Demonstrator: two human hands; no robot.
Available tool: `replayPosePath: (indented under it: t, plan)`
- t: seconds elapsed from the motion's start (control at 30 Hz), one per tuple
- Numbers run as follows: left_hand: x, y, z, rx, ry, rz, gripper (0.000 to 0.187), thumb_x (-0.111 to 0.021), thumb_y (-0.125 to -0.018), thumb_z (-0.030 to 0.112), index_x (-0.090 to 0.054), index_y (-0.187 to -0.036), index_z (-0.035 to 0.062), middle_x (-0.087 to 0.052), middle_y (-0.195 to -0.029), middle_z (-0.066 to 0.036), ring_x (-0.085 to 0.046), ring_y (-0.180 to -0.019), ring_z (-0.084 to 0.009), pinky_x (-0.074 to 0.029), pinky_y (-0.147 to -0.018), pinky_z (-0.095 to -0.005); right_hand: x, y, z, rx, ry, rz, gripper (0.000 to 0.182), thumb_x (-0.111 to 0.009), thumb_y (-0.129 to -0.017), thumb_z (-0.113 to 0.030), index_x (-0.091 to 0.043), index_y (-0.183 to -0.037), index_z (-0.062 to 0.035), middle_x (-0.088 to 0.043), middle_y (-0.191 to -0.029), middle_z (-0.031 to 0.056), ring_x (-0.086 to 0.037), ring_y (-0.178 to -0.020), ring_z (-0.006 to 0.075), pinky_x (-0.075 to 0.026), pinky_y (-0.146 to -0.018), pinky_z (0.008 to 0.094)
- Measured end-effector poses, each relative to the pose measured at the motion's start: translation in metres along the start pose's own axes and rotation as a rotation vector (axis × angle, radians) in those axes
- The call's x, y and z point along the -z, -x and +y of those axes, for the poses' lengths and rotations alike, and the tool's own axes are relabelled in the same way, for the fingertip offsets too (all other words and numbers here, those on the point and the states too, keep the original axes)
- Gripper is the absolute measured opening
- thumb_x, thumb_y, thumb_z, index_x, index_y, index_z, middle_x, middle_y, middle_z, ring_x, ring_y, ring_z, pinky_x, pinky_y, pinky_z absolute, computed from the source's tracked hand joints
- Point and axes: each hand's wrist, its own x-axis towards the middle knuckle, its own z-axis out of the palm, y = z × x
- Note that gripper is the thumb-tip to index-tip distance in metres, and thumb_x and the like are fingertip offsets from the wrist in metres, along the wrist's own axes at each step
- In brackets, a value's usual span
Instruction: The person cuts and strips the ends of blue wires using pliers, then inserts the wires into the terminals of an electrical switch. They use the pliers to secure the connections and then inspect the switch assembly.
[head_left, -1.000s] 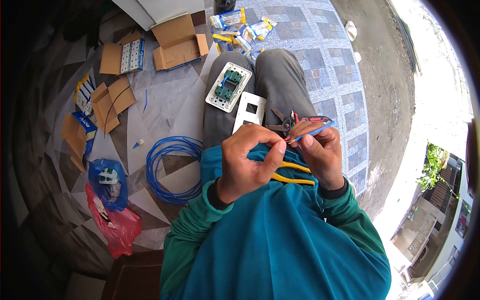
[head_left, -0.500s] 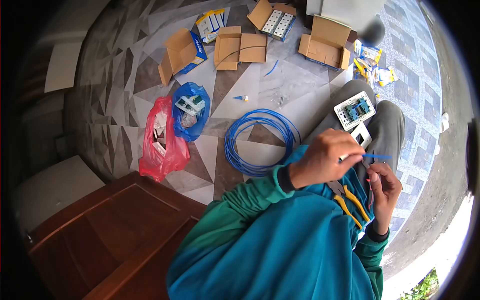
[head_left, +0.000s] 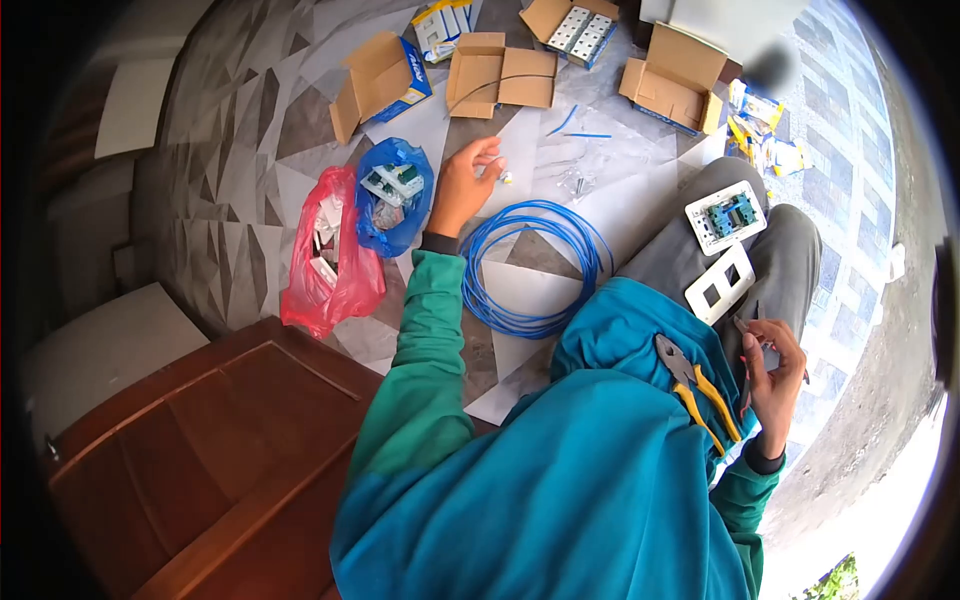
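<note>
My left hand (head_left: 465, 187) is stretched out over the floor with its fingers loosely bent and apart. Just beyond the fingertips lies a small white and yellow piece (head_left: 507, 178), partly hidden by the hand. Over my lap, my right hand (head_left: 774, 372) is closed around pliers (head_left: 741, 325); the fingers cover much of them. Beside that hand, yellow-handled pliers (head_left: 697, 390) rest on the teal cloth. A white faceplate (head_left: 721, 284) with two openings lies on my leg, below a white socket frame (head_left: 726, 218) with blue-green modules.
A coil of blue wire (head_left: 480, 290) lies on the tiles, with blue wire offcuts (head_left: 590, 135) farther away. Red (head_left: 335, 275) and blue (head_left: 398, 225) plastic bags hold parts. Opened cardboard boxes (head_left: 478, 70) line the back; a wooden door panel (head_left: 210, 450) is at lower left.
My left hand has moved from beside my right hand out to the floor on the left. The blue wire piece near my hands is gone from there; a second offcut shows on the floor.
</note>
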Motion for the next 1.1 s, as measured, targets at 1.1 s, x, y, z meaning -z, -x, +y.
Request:
replayPosePath:
  t: [1.1]
  plan:
    - [-0.125, 0.017, 0.018, -0.692, -0.396, -0.373, 0.016, -0.066, -0.083, 0.011, -0.066, -0.098, 0.0108, -0.064, -0.079, -0.002, -0.062, -0.082, -0.0183, -0.045, -0.077, -0.0344, -0.024, -0.033, -0.039, 0.217, 0.106, -0.137, 0.012, -0.067, -0.078, 0.004, -0.066, -0.089, 0.0023, -0.065, -0.087, 0.0141, -0.064, -0.075, 0.0267, -0.051, -0.068, 0.0337]
